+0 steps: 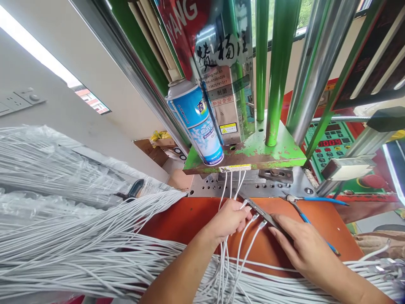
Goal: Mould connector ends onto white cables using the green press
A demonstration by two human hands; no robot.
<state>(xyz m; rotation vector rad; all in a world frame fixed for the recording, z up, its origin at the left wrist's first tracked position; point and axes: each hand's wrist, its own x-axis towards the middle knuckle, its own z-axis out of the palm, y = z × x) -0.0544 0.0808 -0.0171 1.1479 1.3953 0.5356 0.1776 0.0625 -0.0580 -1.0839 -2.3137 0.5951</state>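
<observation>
My right hand point(294, 240) grips the near end of a dark metal mould bar point(262, 212), which slants over the orange table. Along the bar's near edge sit several white cables with clear plug ends point(262, 224). At the bar's far end, my left hand point(229, 217) has its fingers closed on a white cable point(244, 204) by its plug end; the fingertips partly hide it. Other white cables point(225, 185) run from under the green press plate down behind my left hand.
A blue spray can point(202, 122) stands on the green press plate point(253, 154). Blue-handled pliers point(303, 211) lie at the right of the orange table point(196, 219). Bundles of white cable point(95, 253) cover the front and left. A control panel point(332, 143) is at the right.
</observation>
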